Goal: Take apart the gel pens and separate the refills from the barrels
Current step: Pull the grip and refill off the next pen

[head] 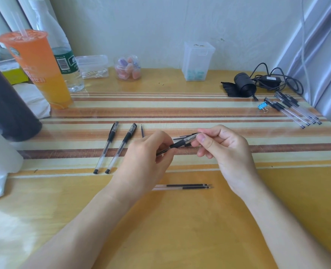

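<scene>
the gel pen [181, 144] was held in the air between both hands, just above the striped mat [180, 105], slanting up from left to right. the left hand [147, 154] had its fingers curled round the clear barrel end. the right hand [226, 152] pinched the other clear end between thumb and fingertips, so only the black grip showed in the gap between them. just behind the hands a few thin dark parts lay on the mat, too hidden to tell what they were. nearer the person, two refills [188, 185] lay side by side, tips to the right. left of the left hand two whole pens [121, 147] lay side by side, slightly apart, caps away from the person, and a short dark piece [142, 131] lay just right of their caps. well apart, at the far right edge, lay a bundle of pens [294, 111] with a blue binder clip [262, 108] beside it. the table [199, 230] was yellow wood, and the mat crossed its far half in orange, brown and cream. along the pale wall [141, 26] stood an orange drink cup [38, 66] with a straw, a water bottle [67, 61], a clear box [92, 66] of cotton swabs, a small jar [128, 69] of coloured pieces and a tall clear container [197, 61]. a black roll [245, 85] and a coiled black cable [277, 80] lay at the far right.
</scene>
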